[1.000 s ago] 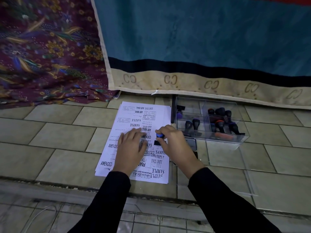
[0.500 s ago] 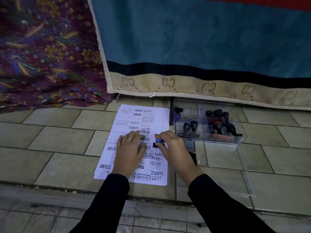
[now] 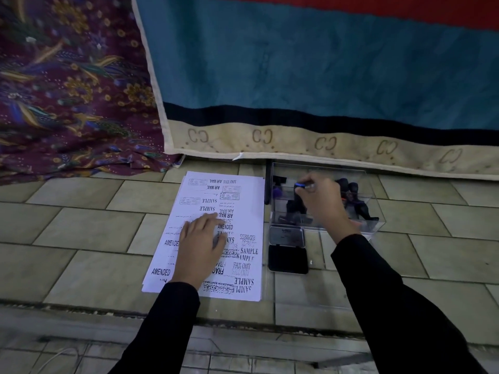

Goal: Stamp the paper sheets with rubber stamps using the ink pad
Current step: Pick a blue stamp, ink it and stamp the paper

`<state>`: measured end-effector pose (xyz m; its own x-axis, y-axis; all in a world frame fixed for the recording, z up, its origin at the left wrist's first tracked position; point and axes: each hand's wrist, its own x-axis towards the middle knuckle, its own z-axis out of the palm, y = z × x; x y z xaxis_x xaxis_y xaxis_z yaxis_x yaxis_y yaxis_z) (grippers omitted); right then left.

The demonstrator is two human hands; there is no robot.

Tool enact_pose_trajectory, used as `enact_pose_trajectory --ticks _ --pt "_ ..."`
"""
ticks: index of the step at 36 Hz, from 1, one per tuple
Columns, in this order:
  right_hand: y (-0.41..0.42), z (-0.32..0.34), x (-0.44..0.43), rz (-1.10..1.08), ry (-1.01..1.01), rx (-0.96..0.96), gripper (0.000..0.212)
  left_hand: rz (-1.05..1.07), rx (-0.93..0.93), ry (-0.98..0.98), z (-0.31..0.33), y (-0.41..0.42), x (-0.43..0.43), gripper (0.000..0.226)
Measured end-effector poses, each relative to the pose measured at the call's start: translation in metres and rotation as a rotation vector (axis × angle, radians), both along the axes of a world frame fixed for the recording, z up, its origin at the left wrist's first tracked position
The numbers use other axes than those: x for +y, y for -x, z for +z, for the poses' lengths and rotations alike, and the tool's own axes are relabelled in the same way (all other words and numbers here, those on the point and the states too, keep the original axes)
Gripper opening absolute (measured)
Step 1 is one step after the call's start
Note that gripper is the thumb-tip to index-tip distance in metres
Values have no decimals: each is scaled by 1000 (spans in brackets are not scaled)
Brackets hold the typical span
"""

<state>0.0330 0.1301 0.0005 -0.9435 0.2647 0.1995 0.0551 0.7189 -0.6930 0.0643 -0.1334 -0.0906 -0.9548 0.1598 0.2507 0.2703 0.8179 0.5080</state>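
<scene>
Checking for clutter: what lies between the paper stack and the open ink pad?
Head view: only a narrow strip of floor separates the paper stack from the ink pad.

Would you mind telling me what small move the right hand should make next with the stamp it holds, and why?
Probably lower the blue-topped stamp into the clear box and let go: the right hand pinches it over the box, away from the ink pad, while the left hand presses the paper sheets flat.

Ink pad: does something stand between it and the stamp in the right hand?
Nothing visible does. The right hand grips the stamp over the clear box; the open ink pad lies bare just in front of the box.
</scene>
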Motion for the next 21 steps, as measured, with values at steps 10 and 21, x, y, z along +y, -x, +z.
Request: enact_pose_trajectory --ticks 10,21 --pt "17 -12 -6 111 -194 -178 10 3 8 -1 -2 -2 0 36" --pt "48 2 -21 -8 -434 -136 21 2 13 24 -3 -3 0 36"
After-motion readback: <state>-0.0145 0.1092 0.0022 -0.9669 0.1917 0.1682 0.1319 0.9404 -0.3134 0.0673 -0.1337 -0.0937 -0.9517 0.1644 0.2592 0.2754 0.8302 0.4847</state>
